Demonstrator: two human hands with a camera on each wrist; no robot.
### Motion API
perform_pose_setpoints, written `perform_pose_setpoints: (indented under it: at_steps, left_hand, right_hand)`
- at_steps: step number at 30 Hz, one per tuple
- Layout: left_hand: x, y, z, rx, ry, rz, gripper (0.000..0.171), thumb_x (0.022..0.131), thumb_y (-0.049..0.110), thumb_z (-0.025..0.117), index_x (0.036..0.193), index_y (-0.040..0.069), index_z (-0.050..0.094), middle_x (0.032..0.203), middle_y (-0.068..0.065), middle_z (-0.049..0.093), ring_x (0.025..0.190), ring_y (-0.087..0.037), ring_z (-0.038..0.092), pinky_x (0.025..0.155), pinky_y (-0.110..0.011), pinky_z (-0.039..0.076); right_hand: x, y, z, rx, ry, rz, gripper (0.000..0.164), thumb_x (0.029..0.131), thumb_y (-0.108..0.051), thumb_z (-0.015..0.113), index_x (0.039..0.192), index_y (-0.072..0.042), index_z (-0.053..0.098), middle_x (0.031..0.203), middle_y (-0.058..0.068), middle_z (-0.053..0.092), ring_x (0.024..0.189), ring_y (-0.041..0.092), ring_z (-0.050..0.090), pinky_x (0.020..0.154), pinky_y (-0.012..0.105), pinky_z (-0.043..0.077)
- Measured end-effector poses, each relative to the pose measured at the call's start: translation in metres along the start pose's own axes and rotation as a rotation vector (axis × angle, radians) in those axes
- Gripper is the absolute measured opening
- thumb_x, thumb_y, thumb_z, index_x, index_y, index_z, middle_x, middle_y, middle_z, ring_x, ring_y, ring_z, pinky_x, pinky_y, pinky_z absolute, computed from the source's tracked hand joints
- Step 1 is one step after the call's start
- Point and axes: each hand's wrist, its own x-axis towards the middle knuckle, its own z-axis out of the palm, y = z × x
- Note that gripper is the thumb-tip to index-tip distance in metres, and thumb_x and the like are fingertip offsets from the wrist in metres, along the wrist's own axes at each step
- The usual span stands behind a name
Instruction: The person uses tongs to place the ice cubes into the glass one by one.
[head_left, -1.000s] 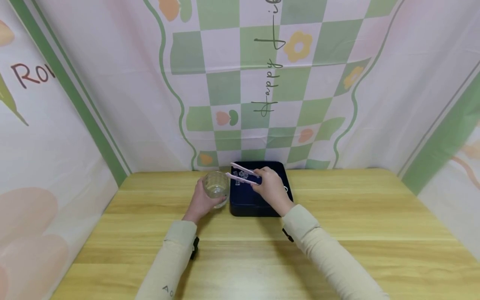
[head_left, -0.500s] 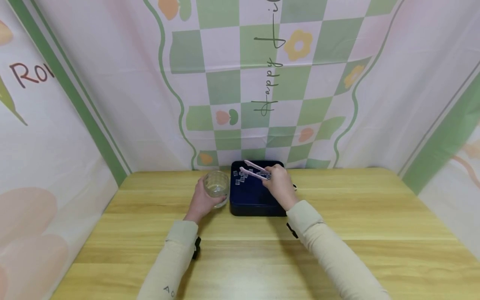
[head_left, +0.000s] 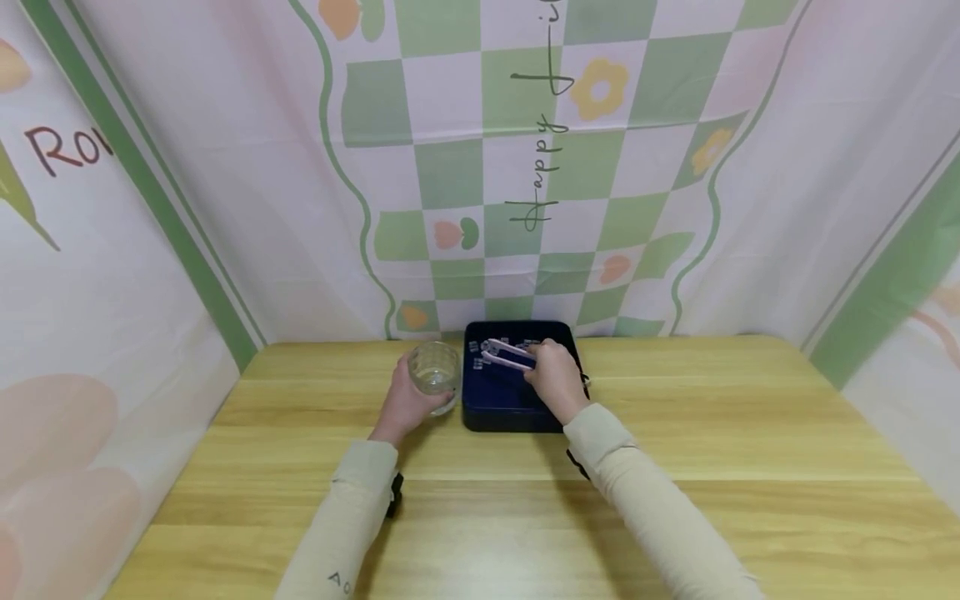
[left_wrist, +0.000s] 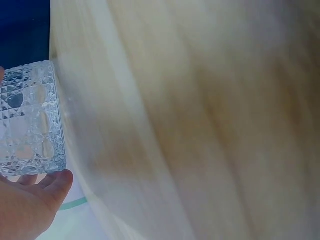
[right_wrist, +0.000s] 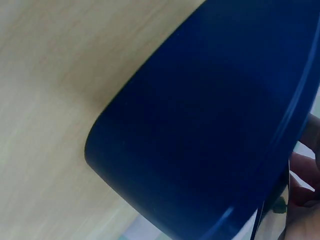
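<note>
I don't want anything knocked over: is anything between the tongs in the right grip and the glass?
Nothing visible stands between the tongs and the glass. The left grip holds the glass from its left, and the box lies beneath the tongs.

Just left of the dark blue case (head_left: 504,397): clear faceted glass (head_left: 434,372), upright. Over the case: pale pink tongs (head_left: 507,362), tips toward its left edge.

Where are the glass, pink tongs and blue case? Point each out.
glass (left_wrist: 31,119): left wrist view, on its patterned side wall
pink tongs (head_left: 507,362): head view, on the arm nearer the wearer
blue case (head_left: 498,395): head view, on a bare part of its top
</note>
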Motion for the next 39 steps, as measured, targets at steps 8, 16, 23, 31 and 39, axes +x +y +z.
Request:
perform_pose_setpoints:
  at_steps: [8, 16, 23, 31, 39]
  left_hand:
    - [0.0, -0.001, -0.001, -0.021, -0.006, 0.004, 0.096, 0.068, 0.014, 0.083, 0.145, 0.0, 0.026, 0.142, -0.022, 0.042, 0.13, -0.039, 0.045, 0.11, -0.055, 0.037]
    - [0.0, -0.001, -0.003, -0.011, -0.009, -0.03, 0.097, 0.069, 0.016, 0.082, 0.145, 0.001, 0.024, 0.143, -0.022, 0.041, 0.131, -0.039, 0.044, 0.11, -0.056, 0.037]
    - [0.001, 0.001, -0.003, -0.011, -0.022, -0.02, 0.097, 0.07, 0.014, 0.082, 0.146, 0.003, 0.024, 0.142, -0.022, 0.041, 0.131, -0.038, 0.044, 0.111, -0.054, 0.037]
    - [0.001, 0.001, -0.002, -0.002, -0.029, -0.029, 0.095, 0.07, 0.014, 0.082, 0.145, 0.002, 0.024, 0.142, -0.022, 0.041, 0.13, -0.039, 0.045, 0.11, -0.055, 0.037]
    - [0.0, 0.001, -0.003, -0.012, -0.016, -0.024, 0.095, 0.069, 0.012, 0.082, 0.145, 0.002, 0.026, 0.141, -0.022, 0.041, 0.129, -0.038, 0.045, 0.111, -0.053, 0.037]
  right_hand:
    - [0.0, 0.001, 0.005, -0.044, -0.028, -0.001, 0.029, 0.079, -0.008, 0.073, 0.106, 0.002, 0.07, 0.099, 0.02, 0.066, 0.091, 0.038, 0.063, 0.078, 0.047, 0.056]
    - [0.002, 0.002, 0.011, -0.023, -0.045, 0.018, 0.028, 0.08, -0.008, 0.072, 0.106, 0.002, 0.07, 0.103, 0.021, 0.065, 0.093, 0.038, 0.063, 0.078, 0.047, 0.056]
    - [0.004, 0.0, 0.013, -0.037, -0.046, -0.003, 0.026, 0.08, -0.007, 0.071, 0.105, 0.002, 0.071, 0.103, 0.021, 0.066, 0.093, 0.038, 0.063, 0.077, 0.046, 0.057]
    - [0.009, 0.001, 0.015, -0.077, -0.057, -0.013, 0.027, 0.081, -0.007, 0.071, 0.106, 0.002, 0.07, 0.105, 0.021, 0.065, 0.096, 0.038, 0.062, 0.082, 0.046, 0.056]
    - [0.012, -0.004, 0.018, -0.052, -0.075, -0.01, 0.028, 0.081, -0.005, 0.07, 0.108, 0.001, 0.07, 0.105, 0.021, 0.066, 0.095, 0.039, 0.063, 0.079, 0.048, 0.056]
